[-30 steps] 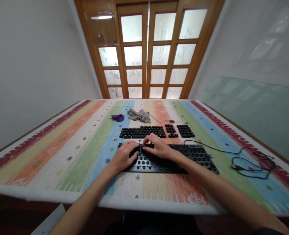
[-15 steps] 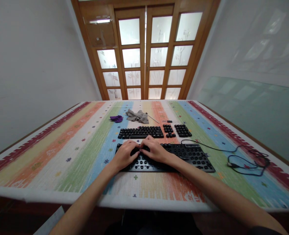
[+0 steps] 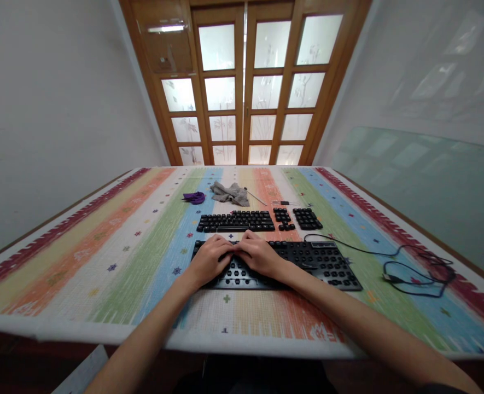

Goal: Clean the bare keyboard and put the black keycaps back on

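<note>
A black keyboard [image 3: 327, 262] lies on the striped tablecloth [image 3: 102, 257] in front of me; many of its sockets are bare. My left hand [image 3: 209, 261] and my right hand [image 3: 260, 256] rest side by side on its left half. Their curled fingertips meet near the top row. What sits between the fingertips is hidden. Beyond the keyboard, black keycaps [image 3: 235, 220] are laid out in keyboard order, with two smaller groups [image 3: 307, 218] to their right.
The keyboard's black cable [image 3: 409, 268] loops across the table's right side. At the far middle lie a grey cloth [image 3: 230, 192], a purple object [image 3: 194, 197], a thin rod [image 3: 256, 197] and a small dark tool [image 3: 283, 203]. Wooden glass doors [image 3: 245, 82] stand behind the table.
Both hands have closed in on each other over the keyboard's top rows, fingertips now touching. The view has shifted slightly.
</note>
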A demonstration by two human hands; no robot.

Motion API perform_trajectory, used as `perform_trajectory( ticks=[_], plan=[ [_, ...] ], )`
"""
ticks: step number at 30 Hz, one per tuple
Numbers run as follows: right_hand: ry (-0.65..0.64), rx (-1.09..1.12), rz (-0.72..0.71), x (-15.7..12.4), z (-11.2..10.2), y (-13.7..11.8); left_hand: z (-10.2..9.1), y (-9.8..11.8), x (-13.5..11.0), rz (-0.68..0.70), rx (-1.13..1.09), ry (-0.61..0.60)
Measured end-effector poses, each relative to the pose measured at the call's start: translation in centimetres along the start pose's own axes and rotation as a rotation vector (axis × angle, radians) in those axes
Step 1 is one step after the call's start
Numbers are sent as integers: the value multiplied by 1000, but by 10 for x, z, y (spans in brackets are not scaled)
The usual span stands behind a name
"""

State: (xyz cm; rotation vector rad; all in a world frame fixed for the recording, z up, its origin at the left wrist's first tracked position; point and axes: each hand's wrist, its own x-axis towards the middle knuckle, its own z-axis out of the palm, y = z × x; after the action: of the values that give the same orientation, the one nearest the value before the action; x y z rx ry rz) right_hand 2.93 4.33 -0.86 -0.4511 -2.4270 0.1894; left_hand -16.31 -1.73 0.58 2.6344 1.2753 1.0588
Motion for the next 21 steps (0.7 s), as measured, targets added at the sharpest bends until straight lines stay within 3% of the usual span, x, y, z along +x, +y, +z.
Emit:
perform_trajectory(
  ticks=[4,7,10,13,17,21],
  plan=[
    [-71,-117,-71,3,-2,0,0,4,0,19,47,-19],
    [-108,-38,-59,13,-10,6,2,6,-2,1,30,1],
    [-12,55,34,31,-17,25,4,6,-5,-22,8,47],
    [47,16,170,52,-17,53,6,6,-7,-32,-2,66],
    [-41,-75,332,75,-10,89,6,7,-7,-42,-19,63],
    [-120,-102,392,89,1,112,6,7,-7,-50,-29,55]
  ],
)
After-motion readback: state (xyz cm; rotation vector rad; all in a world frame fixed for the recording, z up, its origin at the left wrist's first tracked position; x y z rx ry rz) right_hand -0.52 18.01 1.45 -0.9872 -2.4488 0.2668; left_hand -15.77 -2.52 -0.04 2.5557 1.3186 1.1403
